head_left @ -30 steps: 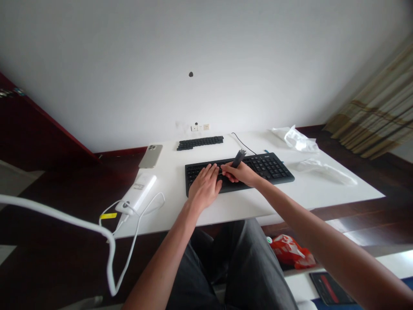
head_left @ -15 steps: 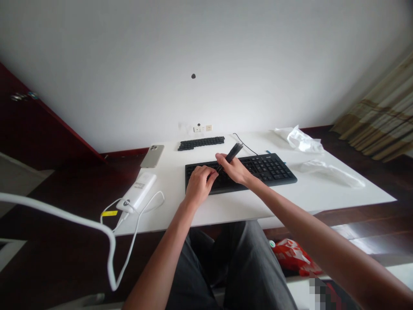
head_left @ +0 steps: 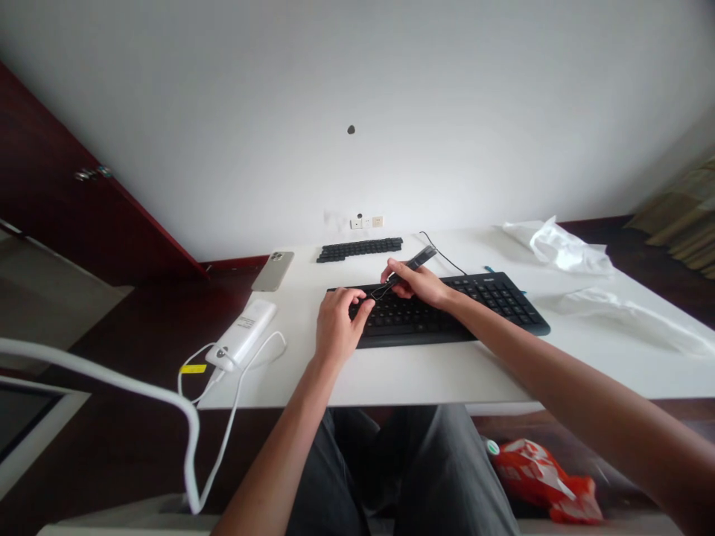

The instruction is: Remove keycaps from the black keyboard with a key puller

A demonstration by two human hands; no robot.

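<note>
A black keyboard point(head_left: 506, 296) lies on the white table in front of me, with some bare key positions visible near my hands. In my right hand point(head_left: 420, 284) is a keycap puller point(head_left: 423, 257) with a black handle, tilted over the keyboard. Its thin wire loops point left toward my left hand point(head_left: 337, 321). At the keyboard's left part, the left thumb and index finger are brought close together by the wire tips; whatever is between them is too small to make out. Behind the keyboard, loose black keycaps point(head_left: 360, 250) are laid out in rows.
At left are a phone point(head_left: 273, 270) and a white power bank point(head_left: 244, 332) with a white cable point(head_left: 193, 435) looping down in front. Clear plastic wrappings point(head_left: 575, 247) lie on the right. A red bag point(head_left: 544, 473) sits below the table's front edge.
The puller has tipped lower and further right, and its wire loops now show between my hands. My right hand has drawn slightly away from the left. The view has shifted a little.
</note>
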